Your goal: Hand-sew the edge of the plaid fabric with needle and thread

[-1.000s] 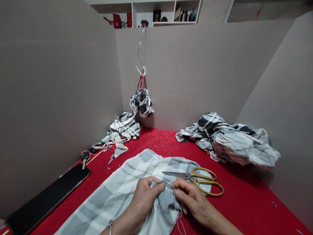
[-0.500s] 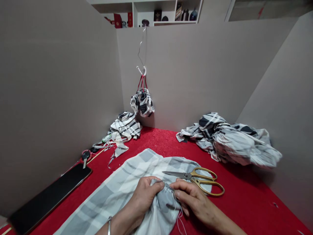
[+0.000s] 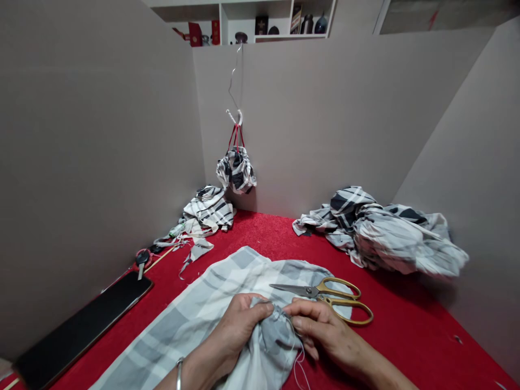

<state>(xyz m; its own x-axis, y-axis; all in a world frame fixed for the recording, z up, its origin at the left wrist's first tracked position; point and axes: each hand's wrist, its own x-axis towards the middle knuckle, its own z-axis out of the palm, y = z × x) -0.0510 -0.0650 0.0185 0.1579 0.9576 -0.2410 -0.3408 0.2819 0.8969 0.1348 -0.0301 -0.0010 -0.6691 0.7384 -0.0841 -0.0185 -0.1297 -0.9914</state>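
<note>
Plaid cloth (image 3: 179,325) in grey and white; gold-handled scissors (image 3: 310,291); red tabletop (image 3: 406,330); thin thread (image 3: 301,356), probably white.

Left hand (image 3: 239,322) grips gathered cloth (image 3: 276,341) — right hand (image 3: 325,325) touches it — scissors (image 3: 310,291) just beyond.

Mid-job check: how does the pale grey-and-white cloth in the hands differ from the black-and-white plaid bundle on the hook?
Support: the pale grey-and-white cloth is pinched by the left hand, with the right hand at its gathered edge; the black-and-white plaid bundle hangs by red straps from a white hook. Colour: the cloth shows pale greys, the bundle bold dark patches. Both are gathered, wrinkled fabric.
</note>
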